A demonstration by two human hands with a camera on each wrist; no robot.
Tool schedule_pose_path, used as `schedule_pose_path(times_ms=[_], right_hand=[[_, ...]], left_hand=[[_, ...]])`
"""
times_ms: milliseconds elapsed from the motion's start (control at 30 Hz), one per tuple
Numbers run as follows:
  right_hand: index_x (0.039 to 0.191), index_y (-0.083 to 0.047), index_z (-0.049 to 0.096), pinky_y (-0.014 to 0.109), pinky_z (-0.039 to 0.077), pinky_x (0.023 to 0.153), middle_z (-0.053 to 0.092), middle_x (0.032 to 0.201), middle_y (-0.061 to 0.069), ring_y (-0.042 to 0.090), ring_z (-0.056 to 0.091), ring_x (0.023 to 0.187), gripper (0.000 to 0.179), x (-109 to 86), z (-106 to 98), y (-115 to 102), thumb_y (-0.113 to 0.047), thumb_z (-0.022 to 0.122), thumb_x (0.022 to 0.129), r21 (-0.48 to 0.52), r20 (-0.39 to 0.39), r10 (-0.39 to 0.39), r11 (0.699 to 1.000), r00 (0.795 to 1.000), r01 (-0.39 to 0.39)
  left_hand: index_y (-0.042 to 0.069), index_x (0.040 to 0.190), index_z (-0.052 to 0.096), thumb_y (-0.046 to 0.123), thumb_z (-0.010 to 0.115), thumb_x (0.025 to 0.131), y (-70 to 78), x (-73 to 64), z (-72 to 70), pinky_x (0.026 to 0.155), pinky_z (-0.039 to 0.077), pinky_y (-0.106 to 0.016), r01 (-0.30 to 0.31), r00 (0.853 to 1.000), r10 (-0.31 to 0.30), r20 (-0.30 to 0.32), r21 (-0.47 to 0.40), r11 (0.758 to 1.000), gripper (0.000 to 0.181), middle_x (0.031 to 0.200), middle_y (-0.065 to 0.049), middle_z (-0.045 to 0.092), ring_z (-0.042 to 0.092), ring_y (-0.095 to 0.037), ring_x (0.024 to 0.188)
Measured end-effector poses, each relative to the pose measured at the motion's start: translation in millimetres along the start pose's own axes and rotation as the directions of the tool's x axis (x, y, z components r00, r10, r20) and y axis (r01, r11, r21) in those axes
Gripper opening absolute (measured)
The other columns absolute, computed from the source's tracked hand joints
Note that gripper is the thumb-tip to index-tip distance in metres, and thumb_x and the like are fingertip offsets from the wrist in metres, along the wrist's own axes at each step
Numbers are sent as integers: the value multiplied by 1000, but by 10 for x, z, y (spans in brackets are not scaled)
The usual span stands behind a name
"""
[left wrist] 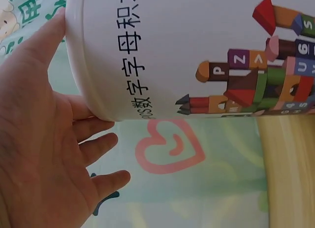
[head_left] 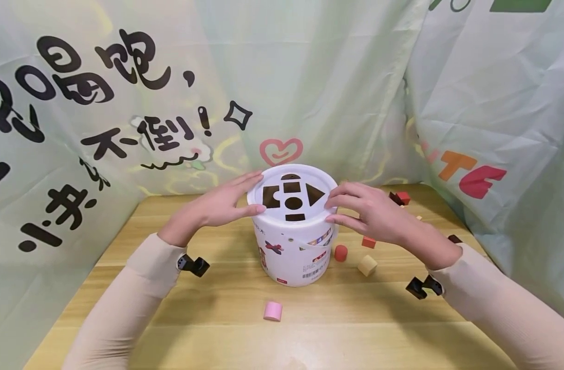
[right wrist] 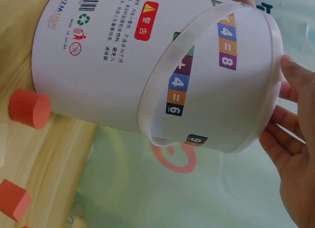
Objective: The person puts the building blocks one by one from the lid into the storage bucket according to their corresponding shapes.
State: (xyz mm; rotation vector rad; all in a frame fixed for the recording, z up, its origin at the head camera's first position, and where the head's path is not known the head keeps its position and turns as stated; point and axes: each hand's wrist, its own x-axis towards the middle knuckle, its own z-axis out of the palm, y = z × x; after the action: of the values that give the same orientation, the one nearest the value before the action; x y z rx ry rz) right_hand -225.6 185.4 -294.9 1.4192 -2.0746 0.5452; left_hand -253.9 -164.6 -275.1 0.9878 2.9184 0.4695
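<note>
A white toy bucket (head_left: 286,257) with printed sides stands upright on the wooden table. On top sits its white lid (head_left: 316,179), cut with several shaped holes, among them a circle, a triangle and rectangles. My left hand (head_left: 224,200) touches the lid's left rim, thumb at the near side and fingers stretched toward the far side. At the right rim, my right hand (head_left: 367,209) rests its thumb and fingertips against the edge, fingers slightly bent. The bucket's white handle (right wrist: 160,70) hangs down its side below the right hand.
A pink block (head_left: 273,311) lies in front of the bucket. To its right are a red cylinder (head_left: 340,253), a pale yellow block (head_left: 367,265) and a red cube (head_left: 368,241). Farther back lies another red block (head_left: 403,198). Printed curtains (head_left: 346,92) hang behind the table.
</note>
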Motion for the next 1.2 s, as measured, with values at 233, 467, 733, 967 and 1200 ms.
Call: schedule_pose_path(times_ms=[233,467,733,967,1200], right_hand=[[102,-12,70,37,53,76,64,106,1,17,60,94,29,2,-9,-55,-39,67,93,5,-15,-15,1000,1000,15],[109,-9,70,31,50,86,65,112,4,20,62,102,42,-37,-22,-94,-47,59,95,19,-57,12,1000,998,-11],[120,-9,67,22,41,101,65,118,4,23,60,110,43,-233,-70,-117,-41,68,92,23,-55,177,984,983,-176],[125,-10,64,35,46,95,63,122,2,22,56,114,48,-507,-35,-79,-9,80,81,92,6,397,914,918,-396],[126,-9,63,44,51,89,64,123,5,24,60,109,45,-765,172,6,-13,78,84,157,62,467,868,882,-470]], left_hand=[[19,158,21,70,46,91,25,-55,-34,116,21,-50,-22,1000,22,-4,-4,1000,88,162,6,13,13,-20,147],[17,157,22,70,49,89,44,-73,-56,117,20,-48,-13,1000,13,2,-19,1000,90,162,5,15,15,-20,147],[19,157,23,70,53,87,38,-86,-34,117,18,-48,2,1000,-2,6,-54,999,92,162,6,16,15,-18,147],[19,157,22,69,55,87,16,-60,-43,117,19,-47,-8,1000,9,13,-75,997,92,162,7,15,14,-16,147],[16,156,25,67,56,87,-5,-36,-63,115,21,-51,-35,999,35,1,-42,999,91,162,1,19,18,-22,147]])
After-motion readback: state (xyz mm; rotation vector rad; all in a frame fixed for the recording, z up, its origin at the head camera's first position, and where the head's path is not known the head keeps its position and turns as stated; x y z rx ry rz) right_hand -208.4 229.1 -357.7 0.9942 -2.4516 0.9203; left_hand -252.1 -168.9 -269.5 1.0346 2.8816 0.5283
